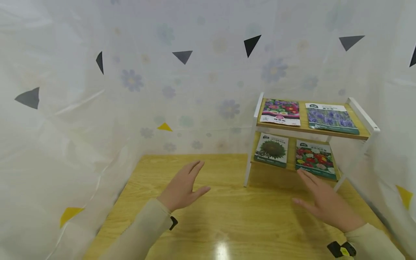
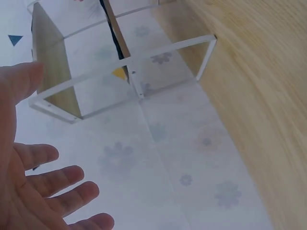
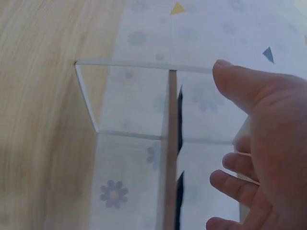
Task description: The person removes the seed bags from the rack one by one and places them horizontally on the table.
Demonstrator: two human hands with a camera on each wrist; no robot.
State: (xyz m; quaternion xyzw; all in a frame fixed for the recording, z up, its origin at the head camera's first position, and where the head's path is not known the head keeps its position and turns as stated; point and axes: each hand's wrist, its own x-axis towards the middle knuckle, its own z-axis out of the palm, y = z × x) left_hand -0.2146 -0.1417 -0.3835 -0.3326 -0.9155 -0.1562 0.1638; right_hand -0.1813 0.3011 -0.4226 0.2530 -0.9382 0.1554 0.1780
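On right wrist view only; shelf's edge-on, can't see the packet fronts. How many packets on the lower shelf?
Observer: Two on the lower shelf: a left-hand packet and a right-hand packet, side by side with a gap between.
Operator: Front of the right-hand one?
Observer: It shows red, white and pink flowers.
Operator: Upper shelf?
Observer: The upper shelf also carries two: a purple-flower packet on the right, a mixed-flower packet on the left.
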